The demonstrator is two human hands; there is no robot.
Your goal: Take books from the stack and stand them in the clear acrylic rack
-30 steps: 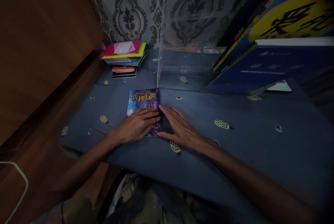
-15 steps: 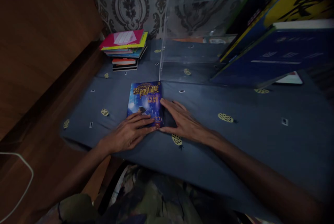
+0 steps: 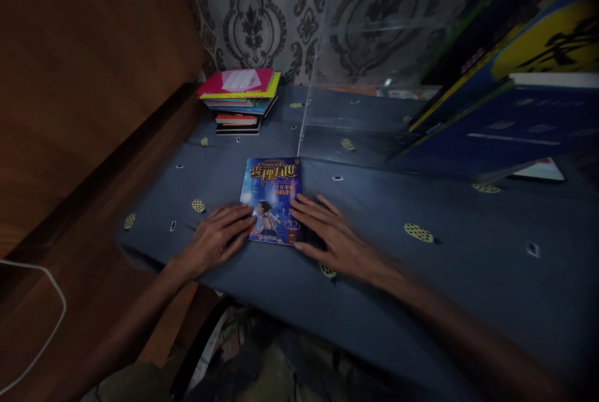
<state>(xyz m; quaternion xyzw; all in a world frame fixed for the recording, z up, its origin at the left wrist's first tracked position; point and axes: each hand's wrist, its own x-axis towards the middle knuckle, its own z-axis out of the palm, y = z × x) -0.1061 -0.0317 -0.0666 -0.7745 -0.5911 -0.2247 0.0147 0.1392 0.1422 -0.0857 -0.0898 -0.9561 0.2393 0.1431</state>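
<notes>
Head view looks down on a worktop with a dark blue cloth on it. One blue book lies flat on the cloth, near the front edge, with its picture side up. My left hand rests flat on the cloth at the book's 8 o'clock side, and its fingers are stretched out and touch the book's left edge. My right hand rests flat at the book's 4 o'clock side, and its fingers touch the book's right edge. Both hands are loose and flat, so they grip nothing; the book just sits between them. At 11 o'clock from the book, well apart from it, a stack of books stands near the wall, with a pink one on top. At 1 o'clock there is a clear stand, with its front corner near the book's far right corner. At 2 o'clock, big blue books lean over, and one has a yellow spot. A brown wood panel is at 9 o'clock.
</notes>
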